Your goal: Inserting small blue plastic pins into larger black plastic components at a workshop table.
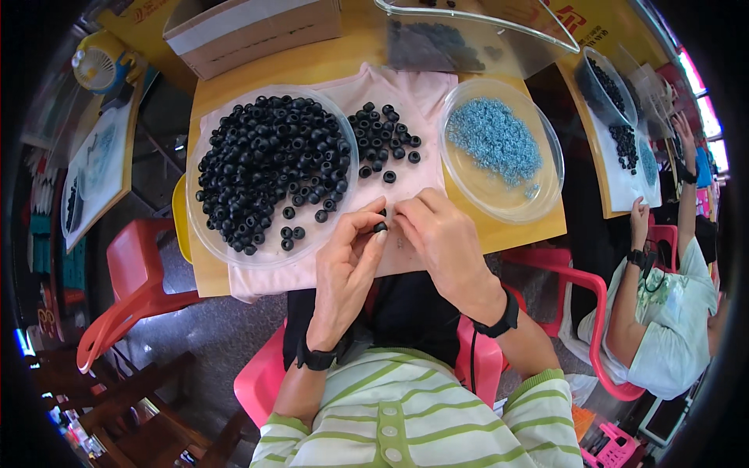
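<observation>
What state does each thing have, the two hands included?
Left hand, pinching one black bead
Right hand, pinched shut; anything held is hidden
Left tray, heaped with black beads
Loose beads, scattered on the pink cloth
Right tray, partly filled with blue pieces
Pink cloth, spread under the left tray
Fan, running or stopped: cannot tell
</observation>
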The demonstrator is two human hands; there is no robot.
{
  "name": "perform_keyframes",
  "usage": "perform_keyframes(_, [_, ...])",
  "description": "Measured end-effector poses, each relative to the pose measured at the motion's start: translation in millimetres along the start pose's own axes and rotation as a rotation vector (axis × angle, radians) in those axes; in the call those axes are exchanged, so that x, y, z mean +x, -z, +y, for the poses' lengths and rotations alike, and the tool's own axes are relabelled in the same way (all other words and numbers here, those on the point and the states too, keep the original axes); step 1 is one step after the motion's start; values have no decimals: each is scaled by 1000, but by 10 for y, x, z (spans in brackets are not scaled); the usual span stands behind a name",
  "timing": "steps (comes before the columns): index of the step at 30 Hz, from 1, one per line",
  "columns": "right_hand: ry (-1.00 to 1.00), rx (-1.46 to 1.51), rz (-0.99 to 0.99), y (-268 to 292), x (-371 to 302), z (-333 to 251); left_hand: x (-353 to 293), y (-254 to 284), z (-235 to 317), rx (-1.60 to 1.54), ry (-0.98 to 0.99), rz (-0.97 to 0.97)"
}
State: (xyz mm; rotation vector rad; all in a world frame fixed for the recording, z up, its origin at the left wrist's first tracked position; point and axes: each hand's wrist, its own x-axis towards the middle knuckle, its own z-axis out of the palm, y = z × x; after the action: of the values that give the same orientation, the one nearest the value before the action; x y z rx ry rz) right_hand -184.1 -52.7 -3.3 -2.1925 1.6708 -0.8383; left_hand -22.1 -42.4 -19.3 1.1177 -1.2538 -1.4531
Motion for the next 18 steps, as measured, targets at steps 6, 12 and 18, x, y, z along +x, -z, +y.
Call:
perform_keyframes(6, [27,37,68,-38,-64,42,-16,27,-25,-65,-34,-9])
perform_keyframes(12, [-299,599,27,251,-104,0,-150,33,94,-453,40,-33])
perform_keyframes(18, [-432,930,-87,528,-182,-264,-282,127,71,-774,162,-141])
